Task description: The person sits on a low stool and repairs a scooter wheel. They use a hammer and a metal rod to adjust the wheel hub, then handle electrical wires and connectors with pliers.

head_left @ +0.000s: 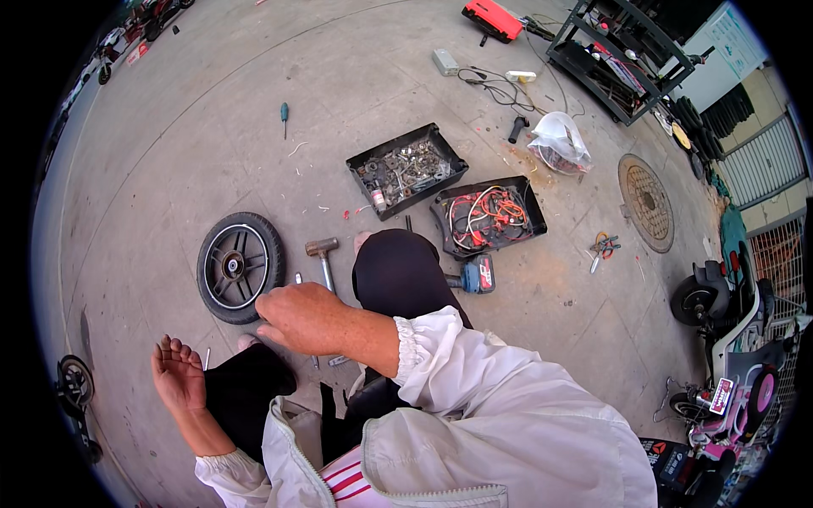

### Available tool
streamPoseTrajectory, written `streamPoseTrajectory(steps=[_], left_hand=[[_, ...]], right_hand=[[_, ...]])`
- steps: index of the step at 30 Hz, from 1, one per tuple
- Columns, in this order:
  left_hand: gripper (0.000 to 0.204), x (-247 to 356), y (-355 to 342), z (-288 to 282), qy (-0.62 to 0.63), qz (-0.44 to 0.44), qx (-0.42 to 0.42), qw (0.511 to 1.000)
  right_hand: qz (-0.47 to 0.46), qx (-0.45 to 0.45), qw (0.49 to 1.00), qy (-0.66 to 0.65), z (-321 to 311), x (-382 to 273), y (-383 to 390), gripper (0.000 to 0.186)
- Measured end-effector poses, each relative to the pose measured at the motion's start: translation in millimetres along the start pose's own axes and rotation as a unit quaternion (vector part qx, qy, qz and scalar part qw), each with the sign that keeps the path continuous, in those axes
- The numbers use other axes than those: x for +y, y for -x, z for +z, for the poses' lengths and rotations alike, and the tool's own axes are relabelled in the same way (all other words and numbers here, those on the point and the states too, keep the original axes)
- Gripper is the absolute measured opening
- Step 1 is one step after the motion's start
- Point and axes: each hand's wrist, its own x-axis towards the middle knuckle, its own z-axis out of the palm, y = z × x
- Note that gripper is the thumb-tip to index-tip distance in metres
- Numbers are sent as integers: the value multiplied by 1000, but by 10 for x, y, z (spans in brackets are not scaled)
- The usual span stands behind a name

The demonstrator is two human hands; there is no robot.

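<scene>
A spoked scooter wheel (231, 265) with a black tyre lay on its side on the concrete floor (169, 161), left of the frame's centre; by its look it would have been fairly heavy, with a stiff rim and rubber that gave a sure hold, the best places to take it being opposite sides of the tyre or the gaps between the spokes.

The wheel appeared above the fingers of both hands in the frame; the right hand (309, 317) overlapped the tyre's lower right edge, though contact could not be told, and its fingers were tucked from view, so whether they grasped anything was unclear; the left hand (179, 381) was at lower left, below the wheel, palm up, its fingers loosely curled around nothing; a hammer (323, 248) lay just right of the tyre.
</scene>
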Motion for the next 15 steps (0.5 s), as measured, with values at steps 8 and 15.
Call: streamPoseTrajectory(steps=[8, 15], left_hand=[[22, -8, -2, 6, 0, 1, 8, 1000], [22, -11, 4, 20, -3, 2, 13, 1000]], right_hand=[[-1, 1, 1000, 0, 16, 0, 6, 27], [2, -3, 1000, 2, 18, -5, 6, 26]])
